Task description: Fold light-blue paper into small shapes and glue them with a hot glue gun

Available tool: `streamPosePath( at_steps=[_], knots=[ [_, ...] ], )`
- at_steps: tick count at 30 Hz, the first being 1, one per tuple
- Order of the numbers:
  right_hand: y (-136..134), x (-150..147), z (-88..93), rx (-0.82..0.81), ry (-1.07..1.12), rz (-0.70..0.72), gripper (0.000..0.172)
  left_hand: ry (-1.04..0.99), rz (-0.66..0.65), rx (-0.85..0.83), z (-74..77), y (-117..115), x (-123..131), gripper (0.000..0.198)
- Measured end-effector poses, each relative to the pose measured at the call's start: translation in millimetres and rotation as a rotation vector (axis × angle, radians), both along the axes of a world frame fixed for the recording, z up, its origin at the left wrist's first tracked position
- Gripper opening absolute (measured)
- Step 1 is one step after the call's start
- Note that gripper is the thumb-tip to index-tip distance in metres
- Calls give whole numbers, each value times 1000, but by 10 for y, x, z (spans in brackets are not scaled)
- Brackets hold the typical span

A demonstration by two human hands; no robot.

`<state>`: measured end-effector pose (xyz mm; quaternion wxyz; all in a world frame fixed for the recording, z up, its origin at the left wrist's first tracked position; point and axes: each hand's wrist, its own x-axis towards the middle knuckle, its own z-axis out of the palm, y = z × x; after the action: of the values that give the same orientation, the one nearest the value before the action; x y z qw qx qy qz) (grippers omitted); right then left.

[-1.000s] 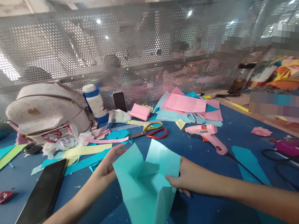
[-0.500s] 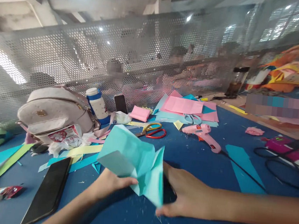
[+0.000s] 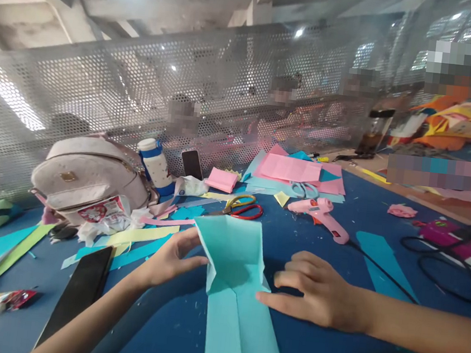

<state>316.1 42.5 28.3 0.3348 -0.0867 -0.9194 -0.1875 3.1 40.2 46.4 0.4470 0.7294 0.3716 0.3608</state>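
A folded piece of light teal paper lies before me, its upper part standing up like an open pocket and its lower part flat with a centre seam. At its left edge is my left hand, thumb in front and fingertips partly hidden behind the raised side. My right hand rests on its side to the right, fingers curled loosely and apart from the thumb, whose tip touches the paper's right edge. Scissors with yellow and red handles lie just beyond the paper.
A pink glue gun with a black cord lies right of centre. Left are a dark phone, paper strips and a pale backpack. A bottle, pink sheets and a purple power strip stand farther out.
The paper has gone from being held up and tilted between both hands to lying lengthwise on the table, its pocket opened. My right hand has loosened and moved right; my left has moved up.
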Motion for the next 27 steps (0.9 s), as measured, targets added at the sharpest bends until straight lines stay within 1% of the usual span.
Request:
streamPosePath(
  at_steps=[2,3,5,6,7,8,9,10,11,12,13,14,15,16,18,20,23,27],
  knots=[
    [-25,-48,19,94,-13,6,23,102,42,134,-14,4,8,31],
    [-29,-70,28,128,-26,-1,20,151,88,224,-27,-7,0,33],
    [-24,-103,35,154,-52,-24,16,220,227,432,-52,-67,-42,44],
    [-18,-112,31,162,-56,-32,15,236,323,547,-62,-119,-75,48],
    [-12,-117,24,171,-55,-33,15,263,421,664,-67,-185,-113,49],
    [-7,-118,15,183,-56,-35,16,296,531,827,-69,-262,-152,47],
    [-3,-116,6,199,-56,-35,17,362,580,1046,-69,-345,-187,47],
    [-1,-113,1,216,-60,-35,18,465,493,1255,-67,-431,-211,42],
    [-1,-109,-1,234,-69,-35,19,626,257,1409,-64,-511,-221,37],
    [-2,-105,1,253,-83,-37,20,735,75,1517,-62,-581,-211,30],
    [-2,-103,6,274,-97,-39,22,839,-75,1555,-61,-636,-184,25],
    [-2,-103,14,298,-111,-37,24,881,-182,1565,-61,-673,-141,25],
    [0,-104,23,324,-125,-28,25,937,-256,1561,-62,-692,-88,28],
    [5,-107,32,347,-141,-21,26,957,-271,1542,-64,-695,-31,31],
    [20,-117,46,384,-167,-7,30,962,-221,1475,-72,-664,73,33],
    [38,-133,53,394,-187,-6,33,956,-177,1448,-89,-617,147,33],
    [54,-159,57,376,-200,-2,31,984,-144,1453,-144,-580,213,32],
    [35,-185,44,313,-224,13,29,996,-36,1418,-257,-627,291,32]
  ],
)
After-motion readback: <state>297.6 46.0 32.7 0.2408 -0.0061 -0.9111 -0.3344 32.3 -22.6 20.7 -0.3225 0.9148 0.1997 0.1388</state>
